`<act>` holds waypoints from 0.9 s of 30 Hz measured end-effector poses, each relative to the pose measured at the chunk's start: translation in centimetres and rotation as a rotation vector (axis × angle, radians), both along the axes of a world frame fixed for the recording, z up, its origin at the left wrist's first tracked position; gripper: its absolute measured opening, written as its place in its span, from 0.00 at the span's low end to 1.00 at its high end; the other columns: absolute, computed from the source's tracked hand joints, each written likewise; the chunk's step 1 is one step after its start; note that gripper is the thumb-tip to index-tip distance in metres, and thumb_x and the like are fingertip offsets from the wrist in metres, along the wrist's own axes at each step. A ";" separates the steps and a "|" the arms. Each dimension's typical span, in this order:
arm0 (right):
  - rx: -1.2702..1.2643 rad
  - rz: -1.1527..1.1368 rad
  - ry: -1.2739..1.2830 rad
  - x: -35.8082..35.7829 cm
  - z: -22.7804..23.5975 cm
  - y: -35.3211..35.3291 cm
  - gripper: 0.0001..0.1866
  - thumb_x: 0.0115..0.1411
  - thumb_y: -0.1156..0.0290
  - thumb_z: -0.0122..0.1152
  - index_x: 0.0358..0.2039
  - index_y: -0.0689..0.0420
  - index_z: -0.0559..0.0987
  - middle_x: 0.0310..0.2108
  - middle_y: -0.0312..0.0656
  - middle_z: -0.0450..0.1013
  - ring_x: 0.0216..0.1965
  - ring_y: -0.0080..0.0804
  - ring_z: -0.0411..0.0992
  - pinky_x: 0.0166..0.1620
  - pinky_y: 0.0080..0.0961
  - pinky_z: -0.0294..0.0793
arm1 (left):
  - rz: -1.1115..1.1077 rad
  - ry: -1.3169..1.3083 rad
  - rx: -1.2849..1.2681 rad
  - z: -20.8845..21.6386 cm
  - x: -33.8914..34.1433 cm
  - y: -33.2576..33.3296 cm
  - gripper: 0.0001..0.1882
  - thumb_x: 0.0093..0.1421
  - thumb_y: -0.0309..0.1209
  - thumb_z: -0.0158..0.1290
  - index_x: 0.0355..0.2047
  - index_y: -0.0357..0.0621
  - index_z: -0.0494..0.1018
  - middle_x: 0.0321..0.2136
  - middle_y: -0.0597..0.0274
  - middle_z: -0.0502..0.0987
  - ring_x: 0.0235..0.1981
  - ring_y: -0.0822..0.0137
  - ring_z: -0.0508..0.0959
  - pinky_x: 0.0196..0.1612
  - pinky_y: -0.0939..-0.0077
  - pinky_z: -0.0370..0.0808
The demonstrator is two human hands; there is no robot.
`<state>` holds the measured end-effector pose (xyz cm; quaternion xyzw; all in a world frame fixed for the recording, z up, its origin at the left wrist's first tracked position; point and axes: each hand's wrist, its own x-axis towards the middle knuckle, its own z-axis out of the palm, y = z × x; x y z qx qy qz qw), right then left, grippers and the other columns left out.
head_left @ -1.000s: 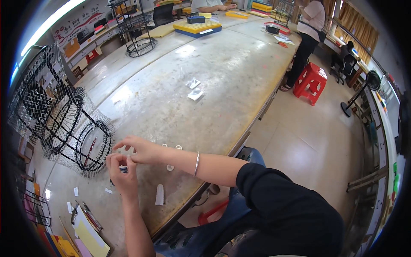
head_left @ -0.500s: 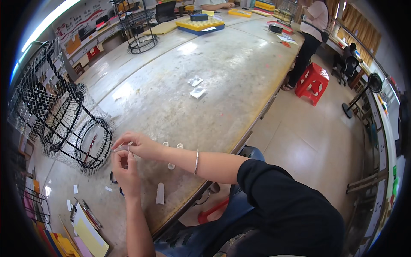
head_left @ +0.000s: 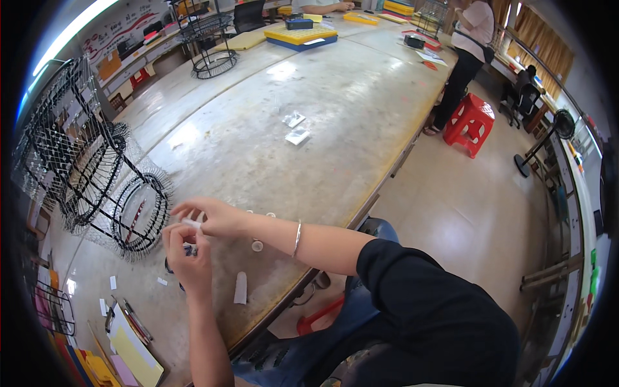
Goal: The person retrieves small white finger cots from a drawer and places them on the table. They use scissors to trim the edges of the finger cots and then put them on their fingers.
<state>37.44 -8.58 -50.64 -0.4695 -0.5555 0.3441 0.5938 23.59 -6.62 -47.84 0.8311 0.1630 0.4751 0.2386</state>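
Close together over the near left of the table, my left hand (head_left: 188, 261) and my right hand (head_left: 219, 218) pinch a small white finger cot (head_left: 192, 223). Fingers hide part of it, so how far it is unrolled cannot be made out. Another finger cot (head_left: 240, 287), stretched out long, lies right of my left wrist. A few rolled white rings, one a rolled finger cot (head_left: 257, 246), rest beside and behind my right forearm. Dark blue loops, perhaps scissor handles (head_left: 169, 265), show partly behind my left hand. A silver bangle (head_left: 297, 238) circles my right wrist.
Black wire-mesh cage frames (head_left: 97, 174) stand at left. Two small clear packets (head_left: 297, 135) lie mid-table. Pens (head_left: 137, 320) and a yellow notepad (head_left: 134, 351) sit near left. Yellow and blue trays (head_left: 301, 37) are farther back. A person (head_left: 474, 39) stands by a red stool (head_left: 471, 126).
My right fingers have lifted and spread slightly, and the white cot between the hands shows more plainly. My left fingers have shifted a little; the table items stay put.
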 end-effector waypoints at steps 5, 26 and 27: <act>0.106 -0.069 0.063 0.3 0.4 0.0 0.17 0.58 0.72 0.54 0.49 0.53 0.73 0.42 0.38 0.72 0.41 0.25 0.69 0.45 0.27 0.71 | -0.047 -0.050 -0.210 -0.6 0.2 0.6 0.03 0.53 0.18 0.49 0.26 0.36 0.66 0.30 0.63 0.66 0.29 0.74 0.67 0.31 0.83 0.67; 0.184 -0.221 -0.646 -0.3 -1.7 0.2 0.11 0.54 0.75 0.55 0.39 0.56 0.77 0.43 0.49 0.72 0.42 0.44 0.71 0.45 0.31 0.70 | -0.089 0.083 0.073 -0.1 0.3 -1.3 0.08 0.46 0.14 0.51 0.24 0.38 0.66 0.28 0.61 0.67 0.25 0.71 0.68 0.27 0.81 0.67; 0.137 -0.167 -0.475 -0.4 -1.8 0.5 0.12 0.54 0.74 0.55 0.41 0.55 0.76 0.43 0.48 0.72 0.42 0.42 0.71 0.46 0.30 0.70 | -0.110 0.086 0.140 -0.3 0.3 -1.1 0.08 0.45 0.13 0.52 0.24 0.38 0.66 0.28 0.61 0.68 0.25 0.71 0.68 0.26 0.81 0.67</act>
